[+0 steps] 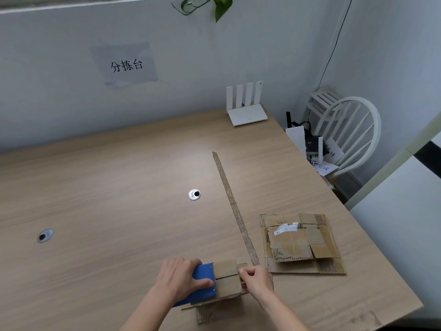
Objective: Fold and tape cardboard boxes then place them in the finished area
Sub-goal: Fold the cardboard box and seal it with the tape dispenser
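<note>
A small cardboard box stands near the table's front edge, its top flaps folded in. My left hand grips a blue tape dispenser pressed against the box's left side. My right hand pinches the box's right edge, fingers closed near a flap; any tape end there is too small to tell. To the right lies a stack of flattened cardboard boxes.
A long worn strip of tape runs across the wooden table from mid-table toward the box. Two cable holes sit in the tabletop. A white router stands at the back; a white chair is beyond the right edge.
</note>
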### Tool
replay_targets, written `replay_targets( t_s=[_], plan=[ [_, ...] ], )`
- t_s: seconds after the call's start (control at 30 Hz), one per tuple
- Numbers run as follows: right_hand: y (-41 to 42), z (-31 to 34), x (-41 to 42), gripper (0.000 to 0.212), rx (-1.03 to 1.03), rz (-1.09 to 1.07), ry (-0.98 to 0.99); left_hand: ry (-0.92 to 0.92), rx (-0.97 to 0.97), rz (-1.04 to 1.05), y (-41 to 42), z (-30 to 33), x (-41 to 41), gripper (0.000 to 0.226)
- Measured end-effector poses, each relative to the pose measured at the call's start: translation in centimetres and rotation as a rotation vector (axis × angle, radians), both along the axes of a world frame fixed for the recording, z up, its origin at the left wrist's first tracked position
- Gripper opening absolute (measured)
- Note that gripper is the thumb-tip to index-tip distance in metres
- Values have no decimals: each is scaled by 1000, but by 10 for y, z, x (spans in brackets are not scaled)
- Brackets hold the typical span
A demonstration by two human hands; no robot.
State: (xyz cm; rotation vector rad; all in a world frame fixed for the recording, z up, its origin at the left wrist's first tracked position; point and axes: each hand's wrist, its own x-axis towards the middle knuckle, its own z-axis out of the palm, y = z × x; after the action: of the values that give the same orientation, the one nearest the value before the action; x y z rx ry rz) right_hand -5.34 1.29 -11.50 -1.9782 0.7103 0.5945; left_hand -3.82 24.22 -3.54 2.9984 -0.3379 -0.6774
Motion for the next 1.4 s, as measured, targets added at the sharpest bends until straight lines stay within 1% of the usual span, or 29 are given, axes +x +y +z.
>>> replay_targets(
  t_s=[0.07,0.1,0.13,0.2,0.23,0.27,0.33,0.43,0.5,0.67,0.97,1.07,1.23,1.33,1.4],
  plan=[
    [-3,-3,0,57,-59,22,98,-20,0,-3,2,-1,-1,83],
    [-4,-3,0,67,-87,31,96,-37,6,-6,2,-1,-2,84],
    [-4,-1,-1,71,-116,56,43,-50,10,-8,3,0,-4,84],
    [6,4,-3,65,-145,120,-151,-55,6,-10,4,1,-4,84],
    [14,6,-4,63,-133,157,-216,-56,3,-9,4,1,-4,84],
    [22,6,-6,66,-113,194,-237,-60,2,-8,4,1,-4,85],
    [37,6,-11,77,-81,230,-182,-61,-5,-8,4,2,-5,85],
    [48,2,-16,78,-23,152,-78,-55,-44,-1,6,4,-9,82],
    [49,1,-19,76,-18,135,-82,-64,-60,-1,6,6,-11,78],
    [45,1,-17,77,-72,196,-69,-63,-51,-1,21,16,-5,70],
    [42,3,-14,78,-61,215,-56,-5,16,47,98,18,-17,78],
    [42,1,-15,81,-40,199,-68,13,38,50,107,10,-21,74],
    [42,-7,-15,83,-22,186,-89,38,64,63,96,-21,-24,64],
    [45,-14,-16,84,-17,167,-114,23,70,92,82,-40,-25,58],
    [46,-16,-18,84,-6,152,-128,-3,123,115,67,-51,-25,50]
  ],
)
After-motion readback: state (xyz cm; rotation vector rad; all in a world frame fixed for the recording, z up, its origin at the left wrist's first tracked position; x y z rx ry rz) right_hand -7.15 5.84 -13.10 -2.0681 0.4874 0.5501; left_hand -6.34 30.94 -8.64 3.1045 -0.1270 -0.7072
